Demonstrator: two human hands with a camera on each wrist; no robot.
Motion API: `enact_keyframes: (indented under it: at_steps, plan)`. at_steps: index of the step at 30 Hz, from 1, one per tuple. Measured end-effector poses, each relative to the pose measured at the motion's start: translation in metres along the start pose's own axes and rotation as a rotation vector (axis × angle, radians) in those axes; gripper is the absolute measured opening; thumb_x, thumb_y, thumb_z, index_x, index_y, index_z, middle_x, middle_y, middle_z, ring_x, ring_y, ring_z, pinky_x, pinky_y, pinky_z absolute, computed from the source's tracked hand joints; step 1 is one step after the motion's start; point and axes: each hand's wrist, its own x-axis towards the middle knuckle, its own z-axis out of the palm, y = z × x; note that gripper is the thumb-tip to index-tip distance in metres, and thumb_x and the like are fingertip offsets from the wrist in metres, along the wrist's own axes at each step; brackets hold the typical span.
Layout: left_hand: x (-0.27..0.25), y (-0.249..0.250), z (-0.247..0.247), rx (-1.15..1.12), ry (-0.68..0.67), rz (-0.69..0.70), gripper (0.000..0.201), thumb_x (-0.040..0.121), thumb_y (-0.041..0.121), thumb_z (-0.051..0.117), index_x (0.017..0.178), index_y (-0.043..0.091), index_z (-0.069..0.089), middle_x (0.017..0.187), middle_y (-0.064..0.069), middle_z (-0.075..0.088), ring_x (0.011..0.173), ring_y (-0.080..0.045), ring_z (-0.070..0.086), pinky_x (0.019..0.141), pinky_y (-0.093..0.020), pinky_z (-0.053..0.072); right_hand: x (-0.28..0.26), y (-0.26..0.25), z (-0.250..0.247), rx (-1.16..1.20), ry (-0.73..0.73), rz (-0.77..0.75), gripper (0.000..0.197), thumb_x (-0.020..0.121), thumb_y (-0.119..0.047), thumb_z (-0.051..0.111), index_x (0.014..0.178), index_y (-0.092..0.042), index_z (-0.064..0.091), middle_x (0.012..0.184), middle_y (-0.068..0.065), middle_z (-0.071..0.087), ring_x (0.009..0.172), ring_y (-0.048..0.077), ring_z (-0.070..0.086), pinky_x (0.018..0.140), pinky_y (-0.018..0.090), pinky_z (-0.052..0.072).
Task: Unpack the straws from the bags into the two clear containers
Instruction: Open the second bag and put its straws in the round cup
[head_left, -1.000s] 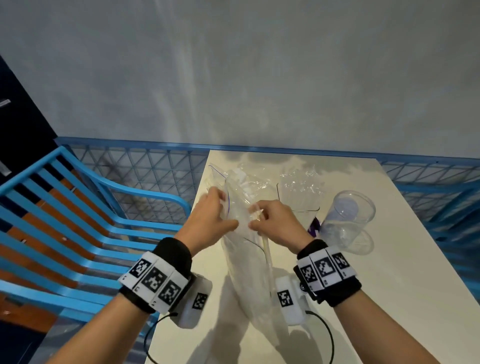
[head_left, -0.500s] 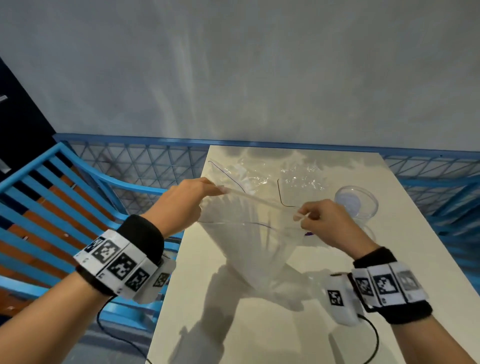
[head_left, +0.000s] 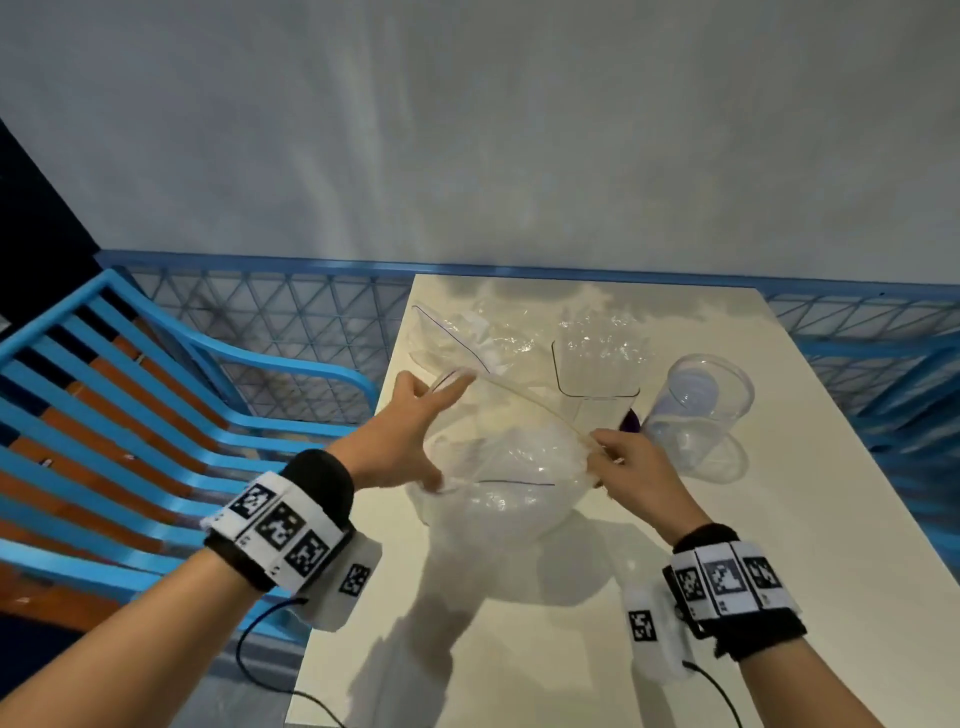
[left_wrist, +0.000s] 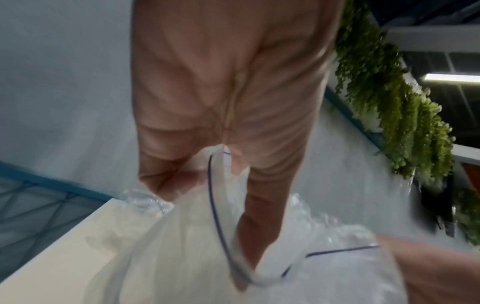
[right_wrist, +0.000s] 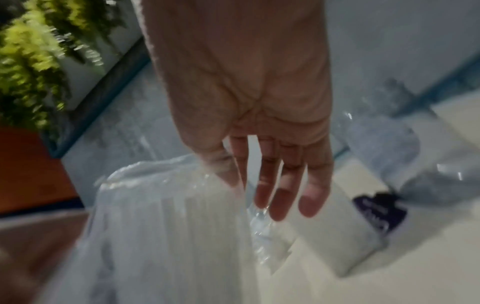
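A clear zip bag (head_left: 498, 488) full of white straws hangs over the table between my hands, its mouth stretched wide. My left hand (head_left: 436, 431) grips the left side of the rim, which runs from fingers to thumb; in the left wrist view the blue-lined rim (left_wrist: 221, 216) comes out of that hand (left_wrist: 221, 156). My right hand (head_left: 597, 447) pinches the right side of the rim between thumb and forefinger (right_wrist: 226, 170), the other fingers loose. A clear square container (head_left: 597, 374) stands behind the bag. A clear round cup (head_left: 696, 410) lies on its side to the right.
A second clear bag (head_left: 457, 338) lies at the back left of the cream table (head_left: 727, 545). A small purple object (head_left: 631, 421) sits between container and cup. A blue chair (head_left: 171, 389) stands left of the table, with blue mesh fencing (head_left: 291, 322) behind.
My hands have drawn apart, pulling the bag's closed top open into a wide mouth. The bag has tipped from upright towards me.
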Motion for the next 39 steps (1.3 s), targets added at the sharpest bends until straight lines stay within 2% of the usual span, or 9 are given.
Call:
enact_keyframes:
  at_steps: [4, 10, 13, 17, 23, 25, 29, 33, 39]
  plan:
    - [0.015, -0.004, 0.031, 0.041, -0.131, 0.015, 0.135, 0.065, 0.002, 0.083, 0.149, 0.047, -0.012, 0.155, -0.009, 0.024, 0.133, -0.028, 0.038, 0.102, -0.027, 0.04, -0.005, -0.015, 0.027, 0.268, -0.382, 0.117, 0.047, 0.081, -0.019, 0.051, 0.126, -0.032, 0.056, 0.107, 0.002, 0.069, 0.093, 0.02, 0.067, 0.076, 0.037, 0.058]
    - [0.013, -0.014, 0.03, -0.026, 0.108, 0.013, 0.083, 0.062, 0.03, 0.086, 0.134, 0.045, 0.046, 0.116, 0.005, 0.063, 0.103, -0.017, 0.056, 0.087, -0.033, 0.049, -0.007, -0.022, 0.024, 0.483, -0.112, 0.006, 0.043, 0.079, 0.019, 0.041, 0.086, -0.01, 0.071, 0.074, -0.003, 0.065, 0.065, 0.007, 0.056, 0.054, 0.015, 0.044]
    - [0.011, -0.025, 0.031, -0.109, 0.328, -0.063, 0.058, 0.064, 0.053, 0.08, 0.114, 0.036, 0.058, 0.101, 0.006, 0.066, 0.096, -0.019, 0.061, 0.085, -0.039, 0.052, -0.007, -0.017, 0.02, 0.577, 0.014, 0.144, 0.017, 0.092, -0.01, 0.054, 0.104, -0.015, 0.065, 0.099, 0.006, 0.066, 0.086, 0.019, 0.062, 0.065, 0.026, 0.053]
    - [0.012, -0.012, 0.053, -0.47, 0.51, -0.067, 0.046, 0.072, 0.052, 0.075, 0.107, 0.026, 0.062, 0.095, 0.009, 0.068, 0.094, -0.018, 0.064, 0.085, -0.043, 0.054, -0.013, -0.028, 0.036, 0.467, -0.417, 0.309, 0.034, 0.089, -0.051, 0.056, 0.119, -0.034, 0.06, 0.116, 0.002, 0.063, 0.102, 0.018, 0.061, 0.075, 0.037, 0.056]
    - [0.001, -0.006, 0.046, -0.869, 0.386, -0.125, 0.053, 0.083, 0.055, 0.064, 0.125, 0.023, 0.056, 0.116, 0.002, 0.066, 0.088, -0.013, 0.063, 0.062, -0.024, 0.05, -0.005, -0.041, 0.007, 0.734, -0.066, 0.185, 0.028, 0.095, 0.005, 0.043, 0.117, 0.003, 0.059, 0.093, 0.02, 0.067, 0.063, 0.016, 0.071, 0.053, 0.028, 0.056]
    - [-0.004, -0.009, 0.046, -0.813, 0.304, -0.097, 0.047, 0.085, 0.05, 0.064, 0.124, 0.025, 0.054, 0.111, 0.002, 0.065, 0.07, -0.011, 0.061, 0.058, -0.022, 0.05, -0.007, -0.039, -0.003, 0.637, 0.023, 0.202, 0.025, 0.097, -0.011, 0.049, 0.12, -0.011, 0.059, 0.109, 0.017, 0.065, 0.073, 0.016, 0.068, 0.062, 0.032, 0.055]
    - [-0.003, -0.018, 0.064, -0.859, 0.25, -0.129, 0.068, 0.079, 0.031, 0.077, 0.137, 0.023, 0.043, 0.126, -0.01, 0.053, 0.071, -0.014, 0.071, 0.072, -0.029, 0.06, -0.03, -0.034, -0.003, 0.326, -0.357, 0.418, 0.062, 0.083, -0.062, 0.055, 0.137, -0.038, 0.035, 0.133, -0.004, 0.042, 0.119, 0.031, 0.049, 0.068, 0.043, 0.059]
    - [0.007, -0.016, 0.083, -0.88, 0.17, -0.082, 0.086, 0.064, 0.017, 0.069, 0.143, 0.025, 0.038, 0.136, -0.013, 0.041, 0.1, -0.029, 0.067, 0.075, -0.033, 0.06, -0.038, -0.025, 0.014, 0.608, -0.524, 0.409, 0.052, 0.081, -0.026, 0.073, 0.128, -0.031, 0.051, 0.122, 0.002, 0.066, 0.109, 0.033, 0.065, 0.082, 0.049, 0.058]
    - [0.011, -0.023, 0.071, -0.72, 0.024, -0.11, 0.091, 0.075, 0.005, 0.067, 0.148, 0.036, 0.022, 0.13, -0.006, 0.03, 0.105, -0.026, 0.053, 0.072, -0.026, 0.054, -0.016, 0.002, 0.012, 0.953, -0.002, 0.311, 0.026, 0.086, 0.012, 0.056, 0.111, 0.006, 0.061, 0.11, 0.016, 0.069, 0.093, 0.025, 0.071, 0.078, 0.025, 0.06]
